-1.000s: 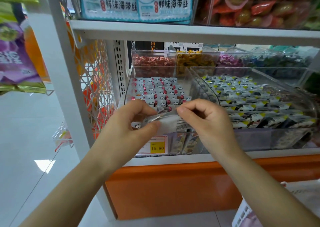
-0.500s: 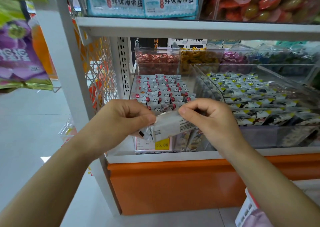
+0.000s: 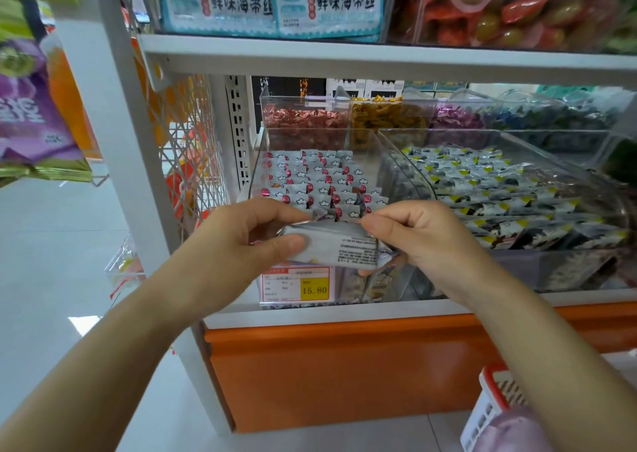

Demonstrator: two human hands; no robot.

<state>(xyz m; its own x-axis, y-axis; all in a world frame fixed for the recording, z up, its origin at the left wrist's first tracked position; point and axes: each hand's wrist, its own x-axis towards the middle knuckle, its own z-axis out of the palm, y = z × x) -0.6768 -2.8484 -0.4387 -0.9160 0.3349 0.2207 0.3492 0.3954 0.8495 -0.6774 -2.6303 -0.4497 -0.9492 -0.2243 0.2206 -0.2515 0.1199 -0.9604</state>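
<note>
As the small white packet [image 3: 339,246] hangs just in front of the clear bin [image 3: 310,129], the left hand [image 3: 238,245] clamps its left end between thumb and fingers [image 3: 272,212] while the right hand [image 3: 425,238] pinches its top edge, likely to read the printed back.

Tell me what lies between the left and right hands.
In the head view, one white packet spans the gap; the left hand grips one end, the right hand pinches the other.
</note>
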